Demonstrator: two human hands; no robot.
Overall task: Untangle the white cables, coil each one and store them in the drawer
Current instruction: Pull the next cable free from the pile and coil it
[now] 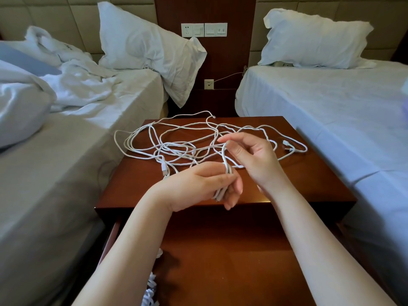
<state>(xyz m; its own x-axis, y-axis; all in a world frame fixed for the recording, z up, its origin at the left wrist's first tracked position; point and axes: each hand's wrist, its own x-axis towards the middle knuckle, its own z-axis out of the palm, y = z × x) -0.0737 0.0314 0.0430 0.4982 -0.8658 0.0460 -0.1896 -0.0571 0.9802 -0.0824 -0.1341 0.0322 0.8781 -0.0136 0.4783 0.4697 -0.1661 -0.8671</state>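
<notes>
Left hand [198,186], right hand [249,155], one tangle [174,145]

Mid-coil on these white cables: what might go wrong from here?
Pulling the strand pinched by the right hand may cinch the cable tangle it runs into. The loops overhanging the nightstand edge might slide off toward the bed. The bundle gripped in the left hand looks loose and may spring apart.
</notes>
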